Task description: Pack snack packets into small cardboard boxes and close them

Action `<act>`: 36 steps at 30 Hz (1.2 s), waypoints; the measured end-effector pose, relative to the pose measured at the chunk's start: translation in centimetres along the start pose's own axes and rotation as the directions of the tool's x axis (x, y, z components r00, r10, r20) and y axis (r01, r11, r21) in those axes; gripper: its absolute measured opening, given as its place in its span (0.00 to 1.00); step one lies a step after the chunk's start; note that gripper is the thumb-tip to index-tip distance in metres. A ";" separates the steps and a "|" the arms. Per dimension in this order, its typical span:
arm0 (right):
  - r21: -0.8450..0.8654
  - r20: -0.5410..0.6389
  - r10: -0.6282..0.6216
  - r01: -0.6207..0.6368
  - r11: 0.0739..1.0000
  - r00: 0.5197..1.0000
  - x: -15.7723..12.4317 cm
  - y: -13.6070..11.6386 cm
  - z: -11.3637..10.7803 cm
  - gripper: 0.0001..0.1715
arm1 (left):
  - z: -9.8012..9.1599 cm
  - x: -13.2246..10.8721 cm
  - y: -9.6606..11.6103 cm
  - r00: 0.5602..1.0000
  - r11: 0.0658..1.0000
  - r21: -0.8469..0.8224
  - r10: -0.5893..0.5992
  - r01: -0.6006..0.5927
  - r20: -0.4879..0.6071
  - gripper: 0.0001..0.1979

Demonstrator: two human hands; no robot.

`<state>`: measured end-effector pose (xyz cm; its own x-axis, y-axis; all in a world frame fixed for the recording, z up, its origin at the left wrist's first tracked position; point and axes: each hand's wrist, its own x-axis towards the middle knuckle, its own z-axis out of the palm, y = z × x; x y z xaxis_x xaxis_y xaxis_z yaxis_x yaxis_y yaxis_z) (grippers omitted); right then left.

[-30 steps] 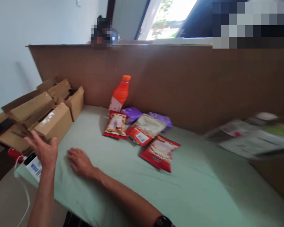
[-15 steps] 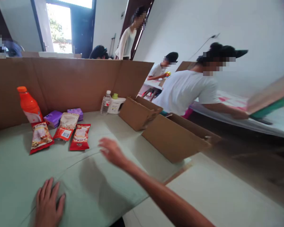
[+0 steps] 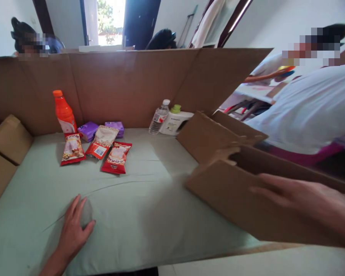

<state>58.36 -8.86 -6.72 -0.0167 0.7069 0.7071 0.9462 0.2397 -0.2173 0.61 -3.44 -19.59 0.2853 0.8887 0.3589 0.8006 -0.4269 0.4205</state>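
Note:
My left hand (image 3: 74, 228) rests on the green-covered table with its fingers spread and nothing in them. At the right, my right hand (image 3: 301, 195), smeared by motion, is in front of the near wall of an open cardboard box (image 3: 227, 195). Its fingers look stretched out; whether they touch the box I cannot tell. Three red-and-white snack packets lie beyond my left hand: a left one (image 3: 72, 148), a middle one (image 3: 102, 142) and a right one (image 3: 117, 158). Behind them are two purple tissue packs (image 3: 88, 131) and an orange bottle (image 3: 64, 115).
A clear water bottle (image 3: 159, 117) and a white jug with a green cap (image 3: 176, 121) stand by the cardboard back wall (image 3: 135, 84). Another box (image 3: 209, 134) adjoins the near one. More boxes (image 3: 10, 134) line the left edge. People sit beyond the wall and at right.
My right hand has swung right from the table's middle to the near box. The view has turned left, bringing the left-hand boxes into sight. My left hand stays on the table.

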 end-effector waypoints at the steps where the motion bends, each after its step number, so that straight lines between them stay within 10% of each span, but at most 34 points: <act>1: -0.046 0.081 -0.138 0.142 0.989 0.987 0.4 -3.3 0.5 0.29 | -0.5 0.2 0.7 1.000 0.998 -0.064 0.005 -0.004 0.029 0.33; 7: 0.184 0.383 -0.369 0.321 0.929 0.847 3.7 -25.2 4.5 0.17 | -5.0 0.9 3.9 0.989 0.924 -0.381 0.061 -0.004 0.137 0.60; 11: 0.401 0.457 -0.562 0.405 0.822 0.689 5.0 -32.6 5.9 0.06 | -7.5 -0.1 2.6 0.983 0.868 -0.486 -0.012 0.101 0.183 0.66; 14: 0.494 0.270 -0.536 0.363 0.790 0.800 5.2 -32.1 5.8 0.07 | -8.2 -1.2 1.1 0.966 0.846 -0.508 -0.030 0.162 0.258 0.63; 18: 0.431 0.056 -0.003 -0.021 0.902 0.998 3.1 -26.6 7.0 0.09 | -8.0 -1.5 0.2 0.959 0.806 -0.566 -0.008 0.174 0.283 0.62; 21: 0.504 0.369 0.359 -0.509 0.698 0.857 0.0 -24.0 9.8 0.16 | -7.9 -0.5 0.1 0.962 0.797 -0.585 0.018 0.151 0.273 0.61; 24: 0.525 0.644 0.374 -0.741 0.418 0.667 -2.4 -24.9 12.9 0.27 | -8.4 0.7 -0.9 0.968 0.816 -0.565 0.027 0.123 0.249 0.60; 26: 0.543 0.683 0.358 -0.771 0.333 0.636 -2.8 -26.4 14.2 0.29 | -8.8 1.3 -2.0 0.975 0.832 -0.541 -0.004 0.127 0.224 0.59; 32: 0.501 0.715 0.311 -0.769 0.398 0.626 0.9 -24.7 16.7 0.31 | -9.0 1.6 -4.1 0.980 0.849 -0.503 -0.081 0.164 0.183 0.59; 36: 0.264 0.682 0.537 -0.852 0.452 0.496 5.5 -19.4 21.9 0.37 | -8.5 1.8 -3.7 0.981 0.839 -0.523 -0.055 0.147 0.188 0.57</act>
<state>32.89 4.94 -13.37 0.2798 0.9332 -0.2253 0.3565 -0.3189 -0.8782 -6.36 -1.67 -13.40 0.3345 0.9265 0.1724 0.4382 -0.3149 0.8419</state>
